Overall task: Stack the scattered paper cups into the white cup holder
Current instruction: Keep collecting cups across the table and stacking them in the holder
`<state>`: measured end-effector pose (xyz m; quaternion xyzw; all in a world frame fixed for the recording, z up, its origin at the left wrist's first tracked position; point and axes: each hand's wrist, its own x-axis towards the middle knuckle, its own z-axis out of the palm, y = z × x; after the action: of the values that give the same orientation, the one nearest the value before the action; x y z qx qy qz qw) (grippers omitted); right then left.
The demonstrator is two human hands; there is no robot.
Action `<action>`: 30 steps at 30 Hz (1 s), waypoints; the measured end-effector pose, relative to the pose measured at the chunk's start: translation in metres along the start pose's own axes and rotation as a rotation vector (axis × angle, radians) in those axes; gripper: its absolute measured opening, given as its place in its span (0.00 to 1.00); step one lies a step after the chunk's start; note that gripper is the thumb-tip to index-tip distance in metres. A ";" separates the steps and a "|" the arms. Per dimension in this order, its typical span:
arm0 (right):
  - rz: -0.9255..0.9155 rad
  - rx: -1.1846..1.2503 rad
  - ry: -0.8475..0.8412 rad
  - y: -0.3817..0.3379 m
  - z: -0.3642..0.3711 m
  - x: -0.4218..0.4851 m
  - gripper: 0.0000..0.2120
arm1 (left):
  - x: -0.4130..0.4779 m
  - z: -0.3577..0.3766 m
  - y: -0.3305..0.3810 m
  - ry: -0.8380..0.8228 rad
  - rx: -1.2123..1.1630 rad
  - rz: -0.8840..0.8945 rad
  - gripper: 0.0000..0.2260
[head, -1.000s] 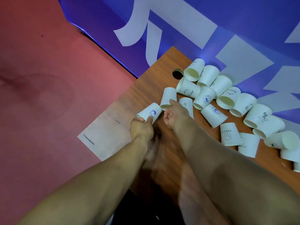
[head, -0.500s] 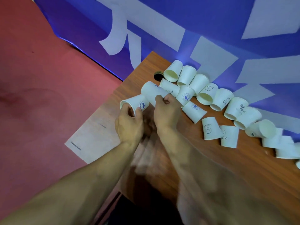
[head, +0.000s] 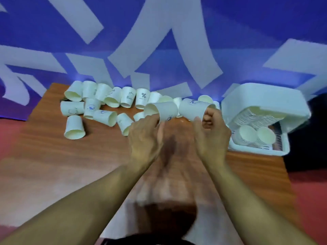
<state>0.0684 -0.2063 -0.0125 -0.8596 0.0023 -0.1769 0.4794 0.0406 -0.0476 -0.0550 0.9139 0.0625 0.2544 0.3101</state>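
My left hand (head: 144,137) grips a white paper cup (head: 161,110) lying sideways with its mouth to the left. My right hand (head: 211,131) grips a second paper cup (head: 192,108) with a blue logo, held just right of the first. Both cups are lifted above the wooden table (head: 53,152). Several scattered paper cups (head: 109,99) lie on their sides along the table's far edge. The white cup holder (head: 261,106) stands at the right, with stacks of cups (head: 254,135) lying inside it.
A blue wall with large white characters (head: 168,55) rises directly behind the table. A loose cup (head: 74,128) stands mouth down at the left. Red floor (head: 7,131) borders the table on the left and right. The picture is blurred by motion.
The view has swung right, bringing the white cup holder into sight. Both hands have lifted their cups off the table and carried them rightward toward the holder.
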 end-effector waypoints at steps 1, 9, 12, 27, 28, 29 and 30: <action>-0.034 -0.070 0.047 0.020 -0.032 0.006 0.07 | -0.002 0.016 0.028 -0.032 -0.019 0.051 0.08; -0.056 -0.393 0.196 0.145 -0.210 0.031 0.05 | -0.015 0.132 0.194 -0.248 0.036 0.354 0.04; -0.070 -0.442 0.159 0.172 -0.227 0.043 0.08 | -0.015 0.160 0.217 -0.289 0.111 0.401 0.04; -0.173 -0.659 -0.192 0.262 -0.191 0.097 0.12 | -0.001 0.231 0.209 -0.633 0.368 0.584 0.14; -0.166 -0.684 -0.215 0.266 -0.187 0.097 0.12 | -0.001 0.236 0.206 -0.672 0.393 0.596 0.15; -0.158 -0.702 -0.229 0.270 -0.183 0.097 0.11 | 0.000 0.240 0.204 -0.717 0.408 0.594 0.17; -0.155 -0.714 -0.239 0.274 -0.179 0.097 0.10 | 0.000 0.243 0.202 -0.761 0.410 0.584 0.18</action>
<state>0.1499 -0.5190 -0.1235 -0.9847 -0.0570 -0.0993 0.1317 0.1542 -0.3392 -0.0987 0.9630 -0.2637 -0.0376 0.0419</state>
